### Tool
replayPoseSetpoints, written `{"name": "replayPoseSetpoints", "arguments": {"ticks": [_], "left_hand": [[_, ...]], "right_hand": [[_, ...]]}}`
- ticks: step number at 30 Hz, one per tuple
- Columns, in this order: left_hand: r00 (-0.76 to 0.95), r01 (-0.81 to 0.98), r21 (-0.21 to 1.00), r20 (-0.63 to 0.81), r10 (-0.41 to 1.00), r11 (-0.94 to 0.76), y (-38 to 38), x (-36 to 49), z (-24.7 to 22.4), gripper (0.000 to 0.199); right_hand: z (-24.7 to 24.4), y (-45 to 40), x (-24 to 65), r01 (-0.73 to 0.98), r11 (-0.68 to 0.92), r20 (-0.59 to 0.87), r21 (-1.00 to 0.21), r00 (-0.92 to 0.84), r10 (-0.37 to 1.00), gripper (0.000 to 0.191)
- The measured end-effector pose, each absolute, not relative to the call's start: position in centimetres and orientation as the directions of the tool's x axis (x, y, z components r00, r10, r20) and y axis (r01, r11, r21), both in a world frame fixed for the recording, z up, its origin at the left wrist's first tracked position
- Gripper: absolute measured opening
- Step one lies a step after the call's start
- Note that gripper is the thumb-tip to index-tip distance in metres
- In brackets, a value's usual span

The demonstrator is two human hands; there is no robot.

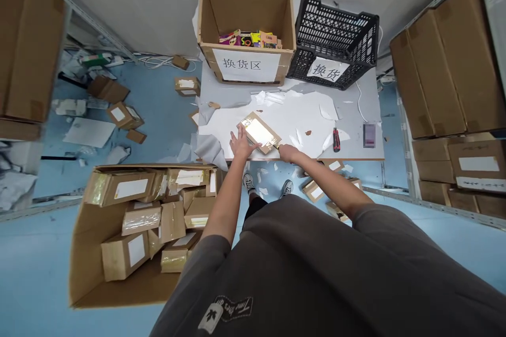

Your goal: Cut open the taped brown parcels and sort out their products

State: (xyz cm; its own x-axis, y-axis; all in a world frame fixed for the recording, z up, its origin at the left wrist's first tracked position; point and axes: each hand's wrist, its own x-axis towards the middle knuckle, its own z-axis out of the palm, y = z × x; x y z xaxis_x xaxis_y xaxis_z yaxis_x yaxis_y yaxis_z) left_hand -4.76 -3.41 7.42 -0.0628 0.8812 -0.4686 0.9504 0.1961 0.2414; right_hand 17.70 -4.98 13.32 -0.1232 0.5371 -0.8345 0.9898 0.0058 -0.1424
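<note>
A small cardboard box (pixel 259 130) with a white label and shiny tape at its ends lies at an angle on the table, near its front edge. My left hand (pixel 240 143) grips the box at its left corner, with the thumb along the near side and the fingers at the far left side. My right hand (pixel 289 153) is closed around what looks like a small knife (pixel 276 146). Its tip is at the right end of the box, by the tape. Most of the knife is hidden in my fist.
Behind stand an open carton (pixel 247 66) of colourful packets and a black plastic crate (pixel 336 42). A red-and-black tool (pixel 336 140) and paper scraps lie on the table (pixel 366 110). A large carton (pixel 85 253) of taped boxes stands at left; shelves with cartons flank both sides.
</note>
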Motion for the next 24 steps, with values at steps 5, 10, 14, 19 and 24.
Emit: {"name": "replayPoseSetpoints", "arguments": {"ticks": [5,10,14,19,24], "left_hand": [[0.349,0.915,0.334,-0.369,0.861,-0.228,-3.5,-3.1,9.3,0.081],[0.636,0.769,0.377,-0.375,0.674,-0.516,-2.7,-2.1,9.8,0.082],[0.629,0.778,0.335,-0.407,0.663,-0.532,-1.3,-1.3,9.8,0.068],[0.556,0.831,0.292,-0.428,0.712,-0.474,-1.2,0.2,9.7,0.064],[0.467,0.882,0.252,-0.377,0.799,-0.397,-3.4,1.2,10.0,0.059]], "right_hand": [[12.9,-8.0,20.9,0.955,-0.18,-0.736,-0.237,-0.056,0.674,0.027],[12.3,-8.9,23.2,0.794,-0.428,-0.692,-0.432,0.012,0.722,0.032],[12.1,-8.9,22.9,0.66,-0.501,-0.711,-0.56,-0.072,0.7,0.033],[11.1,-9.0,22.3,0.635,-0.452,-0.696,-0.626,-0.195,0.691,0.032],[9.6,-8.3,22.4,0.726,-0.342,-0.672,-0.596,-0.218,0.708,0.035]]}}
